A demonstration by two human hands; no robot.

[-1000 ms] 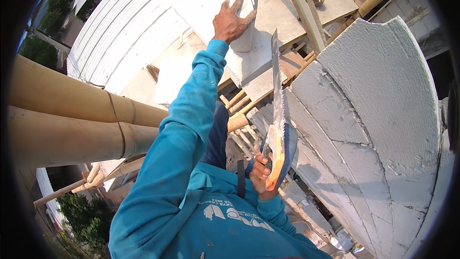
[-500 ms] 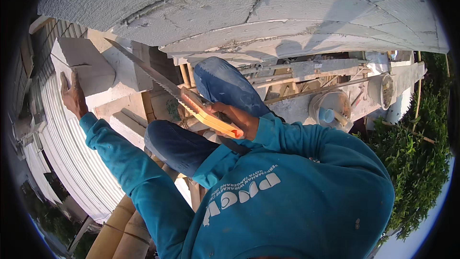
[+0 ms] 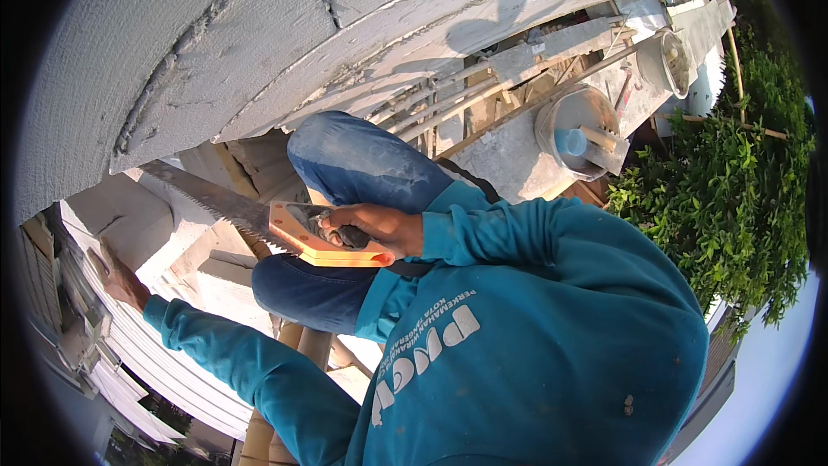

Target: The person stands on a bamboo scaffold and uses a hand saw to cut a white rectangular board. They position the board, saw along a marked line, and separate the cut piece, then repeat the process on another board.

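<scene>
My right hand [image 3: 371,229] is wrapped round the grip of a handsaw [image 3: 289,235] with an orange and black handle. Its long toothed blade points to the far left, and the tip lies close to a pale, light concrete block [image 3: 138,211]. A short dark line shows on that block's face. My left hand [image 3: 121,280] rests against the near left end of the block, fingers stretched out. Another pale block piece [image 3: 226,280] lies nearer my knee.
A wall of pale blocks [image 3: 250,52] curves along the far side. Two buckets stand on the right; the nearer bucket [image 3: 552,125] holds a blue cup [image 3: 571,141]. Bamboo poles [image 3: 285,371] run below me, beside corrugated sheeting [image 3: 185,384]. Leafy branches [image 3: 716,198] hang at right.
The view has turned and shifted. The saw has swung to a flatter angle, showing more of its blade's side. My left hand stays at the block.
</scene>
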